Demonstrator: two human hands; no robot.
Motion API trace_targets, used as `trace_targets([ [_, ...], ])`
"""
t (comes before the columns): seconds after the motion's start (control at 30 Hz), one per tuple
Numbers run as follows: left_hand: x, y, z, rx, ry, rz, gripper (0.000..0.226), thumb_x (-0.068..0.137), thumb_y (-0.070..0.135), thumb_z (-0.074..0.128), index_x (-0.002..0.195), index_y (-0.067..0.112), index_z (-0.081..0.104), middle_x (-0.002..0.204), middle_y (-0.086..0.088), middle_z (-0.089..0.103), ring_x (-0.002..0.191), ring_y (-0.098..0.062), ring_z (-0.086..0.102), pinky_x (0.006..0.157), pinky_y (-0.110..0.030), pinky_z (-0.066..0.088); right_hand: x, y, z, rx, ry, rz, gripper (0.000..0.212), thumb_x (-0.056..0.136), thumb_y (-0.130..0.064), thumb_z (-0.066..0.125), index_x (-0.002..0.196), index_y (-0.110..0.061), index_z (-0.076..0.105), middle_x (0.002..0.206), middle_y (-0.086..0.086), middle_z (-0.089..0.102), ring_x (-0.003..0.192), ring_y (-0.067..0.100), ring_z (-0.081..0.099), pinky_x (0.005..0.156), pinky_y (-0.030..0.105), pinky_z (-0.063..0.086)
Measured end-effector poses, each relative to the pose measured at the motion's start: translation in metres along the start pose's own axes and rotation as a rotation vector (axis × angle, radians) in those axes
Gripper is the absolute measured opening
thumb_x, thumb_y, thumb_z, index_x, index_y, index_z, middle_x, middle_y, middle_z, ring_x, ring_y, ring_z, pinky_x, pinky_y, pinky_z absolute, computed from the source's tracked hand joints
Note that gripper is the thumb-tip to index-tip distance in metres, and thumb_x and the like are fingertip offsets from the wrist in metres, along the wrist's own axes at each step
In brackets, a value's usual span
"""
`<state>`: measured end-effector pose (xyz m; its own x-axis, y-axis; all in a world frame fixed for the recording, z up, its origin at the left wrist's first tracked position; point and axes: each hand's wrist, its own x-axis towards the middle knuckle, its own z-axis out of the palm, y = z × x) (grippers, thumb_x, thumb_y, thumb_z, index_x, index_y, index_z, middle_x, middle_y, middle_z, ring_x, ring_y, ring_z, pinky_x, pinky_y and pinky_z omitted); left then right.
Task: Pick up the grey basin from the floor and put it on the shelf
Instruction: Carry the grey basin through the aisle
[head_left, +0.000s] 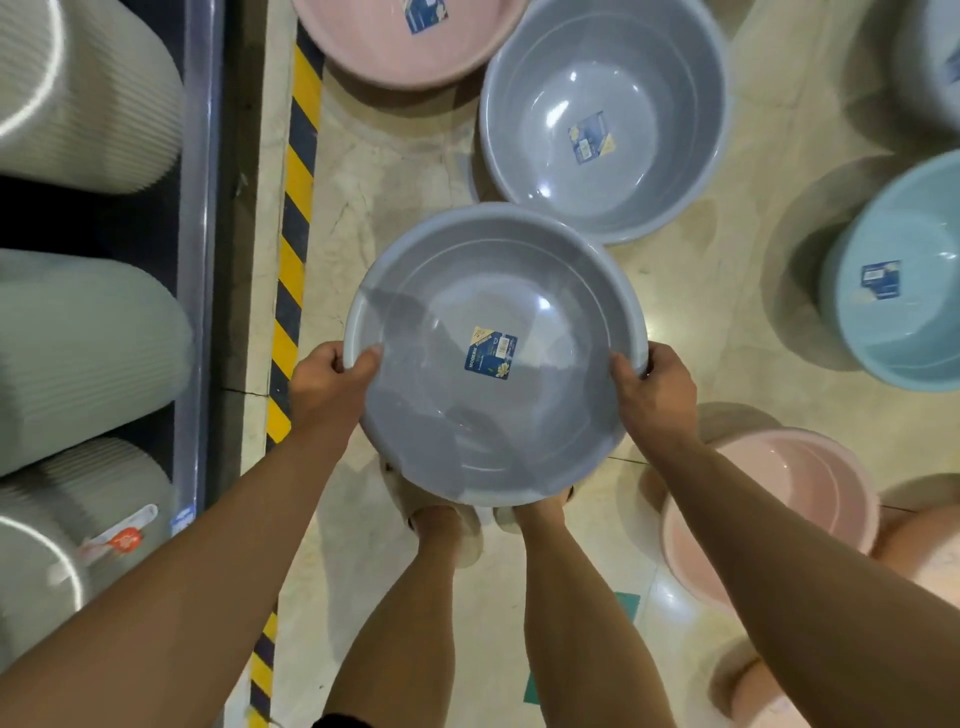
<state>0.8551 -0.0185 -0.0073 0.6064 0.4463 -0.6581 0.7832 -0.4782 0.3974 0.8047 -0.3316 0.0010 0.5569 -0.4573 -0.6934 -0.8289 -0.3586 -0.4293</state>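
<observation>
I hold a round grey basin (493, 291) with a blue label inside, lifted off the floor above my feet. My left hand (332, 384) grips its left rim, thumb inside the bowl. My right hand (654, 389) grips its right rim. The basin is level, opening upward. The shelf (200, 260) runs along the left edge of the view, its blue-grey front rail beside a yellow and black striped floor line.
A second grey basin (608, 119) sits on the floor just beyond. Pink basins (410, 41) (769, 499) lie at top and lower right, a light blue one (904, 280) at right. Ribbed white and green bins (88, 353) fill the shelf.
</observation>
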Motion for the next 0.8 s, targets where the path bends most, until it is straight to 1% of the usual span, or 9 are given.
trace_targets([
  [0.07,-0.019,0.020,-0.012,-0.018,0.004,0.025,0.026,0.088,0.041,0.073,0.089,0.016,0.067,0.082,-0.004,0.064,0.080,-0.024,0.063,0.068,-0.034,0.055,-0.012,-0.015,-0.025,0.007,0.005,-0.017,0.034,0.098,-0.034,0.056,0.121,-0.010,0.059,0.097,0.000,0.062,0.079,0.015,0.057,0.059,0.016,0.038],
  [0.17,-0.048,0.057,-0.028,-0.044,0.002,0.036,0.029,0.089,0.039,0.073,0.094,0.011,0.069,0.081,-0.003,0.066,0.078,-0.023,0.062,0.063,-0.028,0.049,-0.027,-0.040,-0.063,0.005,0.016,-0.051,0.033,0.098,-0.033,0.057,0.121,-0.009,0.059,0.094,-0.002,0.060,0.075,0.011,0.055,0.059,0.015,0.036],
  [0.27,-0.073,0.094,-0.043,-0.083,0.000,0.023,0.030,0.089,0.040,0.074,0.088,0.011,0.068,0.078,-0.003,0.066,0.076,-0.025,0.064,0.062,-0.030,0.048,-0.042,-0.066,-0.103,0.002,0.028,-0.069,0.028,0.100,-0.032,0.056,0.115,-0.010,0.060,0.094,0.001,0.060,0.070,0.009,0.052,0.057,0.012,0.033],
  [0.37,-0.092,0.130,-0.056,-0.085,0.002,0.052,0.030,0.086,0.046,0.074,0.085,0.017,0.067,0.080,-0.003,0.069,0.078,-0.027,0.067,0.065,-0.039,0.057,-0.052,-0.091,-0.143,-0.006,0.045,-0.144,0.017,0.100,-0.032,0.056,0.102,-0.015,0.058,0.089,0.001,0.059,0.067,0.007,0.051,0.056,0.012,0.032],
  [0.4,-0.097,0.142,-0.059,-0.082,0.001,0.062,0.030,0.086,0.046,0.074,0.087,0.017,0.068,0.081,-0.004,0.070,0.079,-0.028,0.068,0.068,-0.041,0.058,-0.053,-0.097,-0.155,-0.011,0.054,-0.162,0.015,0.100,-0.032,0.056,0.098,-0.017,0.056,0.086,0.001,0.059,0.067,0.010,0.052,0.055,0.014,0.033],
  [0.5,-0.106,0.174,-0.062,-0.095,-0.016,0.105,0.031,0.088,0.045,0.073,0.094,0.015,0.072,0.083,-0.003,0.070,0.081,-0.028,0.068,0.070,-0.039,0.057,-0.048,-0.114,-0.182,-0.017,0.087,-0.180,0.014,0.099,-0.030,0.057,0.093,-0.018,0.055,0.080,0.001,0.060,0.072,0.023,0.054,0.058,0.028,0.036],
  [0.63,-0.097,0.206,-0.050,-0.119,-0.043,0.106,0.031,0.089,0.046,0.072,0.102,0.018,0.072,0.090,-0.002,0.073,0.086,-0.026,0.070,0.075,-0.040,0.061,-0.029,-0.134,-0.201,-0.008,0.099,-0.164,0.014,0.099,-0.029,0.057,0.095,-0.016,0.054,0.072,-0.006,0.055,0.068,0.019,0.052,0.063,0.030,0.036],
  [0.73,-0.078,0.229,-0.034,-0.099,-0.058,0.111,0.034,0.092,0.043,0.070,0.110,0.015,0.071,0.095,-0.002,0.072,0.085,-0.021,0.068,0.066,-0.031,0.055,-0.006,-0.147,-0.208,-0.030,0.121,-0.133,0.016,0.100,-0.026,0.056,0.094,-0.011,0.053,0.074,-0.001,0.053,0.070,0.022,0.049,0.067,0.031,0.034],
  [0.8,-0.065,0.242,-0.022,-0.088,-0.072,0.109,0.033,0.093,0.040,0.070,0.114,0.014,0.069,0.098,-0.001,0.071,0.082,-0.015,0.065,0.062,-0.025,0.048,0.011,-0.155,-0.210,-0.050,0.133,-0.100,0.018,0.099,-0.027,0.056,0.095,-0.010,0.054,0.082,0.005,0.056,0.075,0.027,0.050,0.068,0.031,0.034],
])
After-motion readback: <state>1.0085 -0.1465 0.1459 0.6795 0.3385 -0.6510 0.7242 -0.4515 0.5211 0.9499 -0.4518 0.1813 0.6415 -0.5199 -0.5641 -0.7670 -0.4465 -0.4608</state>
